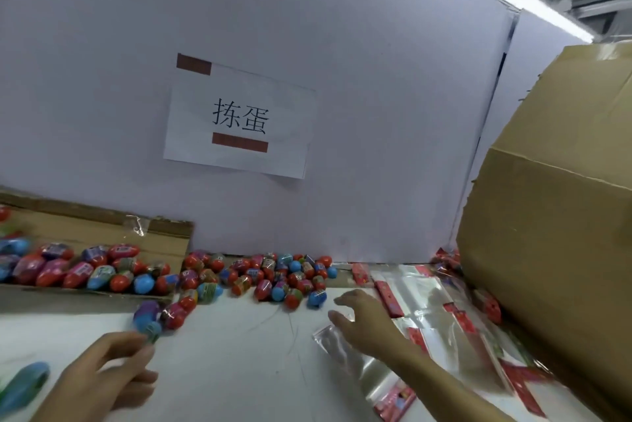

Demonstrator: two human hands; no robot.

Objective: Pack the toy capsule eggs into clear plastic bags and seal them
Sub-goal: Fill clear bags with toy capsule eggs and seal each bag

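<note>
Several red, blue and purple capsule eggs (273, 276) lie heaped on the white table along the back wall. My left hand (102, 370) is at the lower left; its fingertips pinch a small blue egg (150, 331), blurred by motion. My right hand (366, 322) hovers with spread fingers over a clear plastic bag (355, 363) with a red header. More clear bags (427, 298) are piled to the right of that hand.
A flat cardboard tray (102, 233) at the left holds many more eggs. A large cardboard box (554, 233) fills the right side. A white partition with a paper sign (239, 121) stands behind. A blue egg-shaped thing (25, 384) lies at the lower left edge.
</note>
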